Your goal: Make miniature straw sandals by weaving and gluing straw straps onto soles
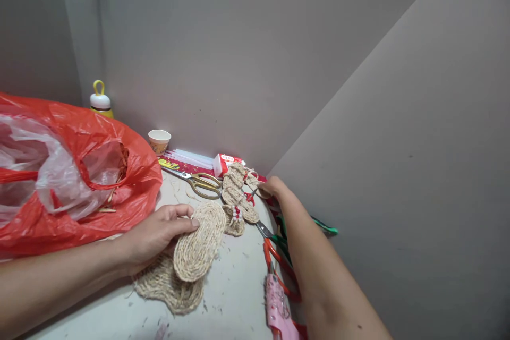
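An oval coil of braided straw (pixel 201 241) is pinched between the thumb and fingers of my left hand (pixel 169 231). Below it lies a larger woven straw piece (pixel 171 287) on the white table (pixel 235 281). My right hand (pixel 271 187) reaches to the back right, beside a pile of small braided straw pieces (pixel 234 183); its fingertips are mostly hidden, and what they hold, if anything, cannot be made out. A straw piece with red and white beads (pixel 236 213) sits between the hands.
A red plastic bag (pixel 139 164) fills the left. Gold-handled scissors (pixel 204 186), a paper cup (pixel 159 141), a bottle (pixel 100 102) and a red-white box (pixel 223 163) stand or lie behind. Orange-handled scissors (pixel 268 251) and a pink glue gun (pixel 277 303) lie at the right edge.
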Available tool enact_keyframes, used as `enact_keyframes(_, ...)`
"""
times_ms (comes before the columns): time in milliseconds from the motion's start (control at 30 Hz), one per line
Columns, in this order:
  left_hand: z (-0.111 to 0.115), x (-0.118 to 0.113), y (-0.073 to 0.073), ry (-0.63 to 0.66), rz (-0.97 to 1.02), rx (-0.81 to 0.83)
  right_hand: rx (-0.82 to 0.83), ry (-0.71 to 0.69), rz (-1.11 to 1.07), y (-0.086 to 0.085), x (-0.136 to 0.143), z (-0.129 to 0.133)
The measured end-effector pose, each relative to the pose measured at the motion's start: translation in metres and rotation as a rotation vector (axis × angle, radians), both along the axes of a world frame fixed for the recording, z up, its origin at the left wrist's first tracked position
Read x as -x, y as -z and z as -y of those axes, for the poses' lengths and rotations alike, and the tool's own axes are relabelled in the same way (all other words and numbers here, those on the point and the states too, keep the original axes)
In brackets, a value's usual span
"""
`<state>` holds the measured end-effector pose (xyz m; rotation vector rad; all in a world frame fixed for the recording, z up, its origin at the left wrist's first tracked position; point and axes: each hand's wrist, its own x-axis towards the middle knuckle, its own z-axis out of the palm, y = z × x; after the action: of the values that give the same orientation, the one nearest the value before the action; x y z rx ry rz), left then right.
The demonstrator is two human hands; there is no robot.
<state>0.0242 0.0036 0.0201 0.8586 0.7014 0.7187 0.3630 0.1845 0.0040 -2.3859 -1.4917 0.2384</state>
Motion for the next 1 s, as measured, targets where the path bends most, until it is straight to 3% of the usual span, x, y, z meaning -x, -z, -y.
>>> enact_keyframes(167,0.002,0.000,-0.002,0.014,-0.004,0.014,0.044,0.062,-0.204,0.002,-0.010,0.003)
enact_keyframes(433,0.000,0.001,0.003,0.007,-0.010,0.005,-0.075,0.140,-0.333,-0.007,-0.024,0.019)
enact_keyframes(667,0.000,0.000,0.005,0.003,0.005,-0.009,-0.064,0.106,-0.375,-0.006,-0.013,0.028)
enact_keyframes(833,-0.003,0.002,0.007,-0.036,0.004,0.016,-0.171,0.088,-0.367,-0.013,-0.004,0.026)
enact_keyframes(1000,-0.007,0.003,0.011,-0.040,0.008,0.006,-0.236,-0.027,-0.459,-0.004,0.020,0.031)
